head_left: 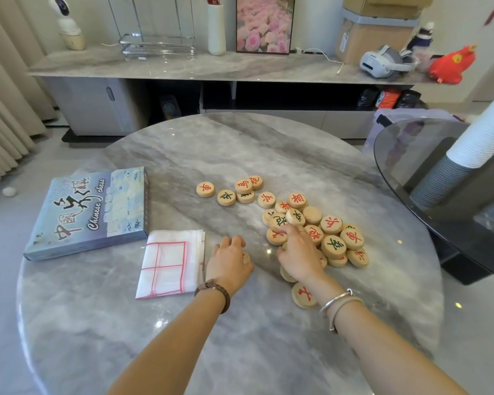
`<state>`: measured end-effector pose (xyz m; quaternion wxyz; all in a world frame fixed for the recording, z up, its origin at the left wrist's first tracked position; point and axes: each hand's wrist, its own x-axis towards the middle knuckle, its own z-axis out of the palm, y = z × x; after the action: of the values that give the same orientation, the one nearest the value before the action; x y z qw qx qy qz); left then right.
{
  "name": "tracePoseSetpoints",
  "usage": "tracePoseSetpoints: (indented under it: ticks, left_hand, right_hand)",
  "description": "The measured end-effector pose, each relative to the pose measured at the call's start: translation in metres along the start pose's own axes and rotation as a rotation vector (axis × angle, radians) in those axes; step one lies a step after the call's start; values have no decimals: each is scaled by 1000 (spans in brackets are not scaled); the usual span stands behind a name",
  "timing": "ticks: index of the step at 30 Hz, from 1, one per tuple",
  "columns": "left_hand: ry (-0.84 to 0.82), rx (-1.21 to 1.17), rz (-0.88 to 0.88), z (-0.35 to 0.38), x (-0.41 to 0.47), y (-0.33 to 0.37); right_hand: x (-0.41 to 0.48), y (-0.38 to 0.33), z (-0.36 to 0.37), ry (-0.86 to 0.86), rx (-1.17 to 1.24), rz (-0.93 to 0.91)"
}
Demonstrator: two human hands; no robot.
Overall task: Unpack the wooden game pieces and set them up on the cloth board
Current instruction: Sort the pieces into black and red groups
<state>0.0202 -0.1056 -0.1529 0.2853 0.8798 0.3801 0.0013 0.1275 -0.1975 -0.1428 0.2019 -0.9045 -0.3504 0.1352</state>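
Observation:
Several round wooden game pieces [333, 246] with red or green characters lie in a loose heap on the marble table, some stacked. A few more pieces [226, 197] sit spread out toward the table's middle. The cloth board [169, 263] lies folded, white with red lines, left of my hands. My left hand [229, 263] rests palm down next to the cloth, its fingers curled over a wooden piece [246, 258] that mostly stays hidden. My right hand [298, 252] lies on the near edge of the heap, fingers bent over pieces; whether it grips one is unclear.
The blue Chinese chess box [89, 212] lies shut at the table's left. The round marble table [183, 323] has its edge near me. A glass side table [411, 155] with a tall stack of cups [474, 143] stands at the right. A sideboard runs along the back.

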Motion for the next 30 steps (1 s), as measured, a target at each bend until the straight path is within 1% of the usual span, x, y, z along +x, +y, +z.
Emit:
tracePoseSetpoints:
  ticks: [5, 10, 13, 17, 19, 22, 26, 28, 30]
  left_hand:
    - [55, -48, -7, -11, 22, 0]
    - [74, -19, -16, -14, 44, -10]
    - [34, 22, 8, -11, 47, -18]
    - [-115, 59, 103, -11, 51, -30]
    - [-154, 17, 100, -14, 53, -35]
    - [-135, -36, 76, -16, 54, -39]
    - [-105, -17, 72, -15, 50, -39]
    - [-96, -14, 60, -14, 49, -39]
    - [-94, -20, 49, -15, 47, -36]
  right_hand:
    - [32, -21, 5, -56, -6, -28]
    - [78, -51, 13, -62, -49, -136]
    - [108, -66, 18, -91, -130, -161]
    - [136, -72, 24, -179, -312, -169]
    - [140, -72, 26, -127, -397, -193]
    - [139, -72, 27, -63, -372, -147]
    - [130, -70, 20, -90, -366, -78]
    - [118, -70, 14, -102, -366, -98]
    - [95, -68, 9, -132, -287, -150]
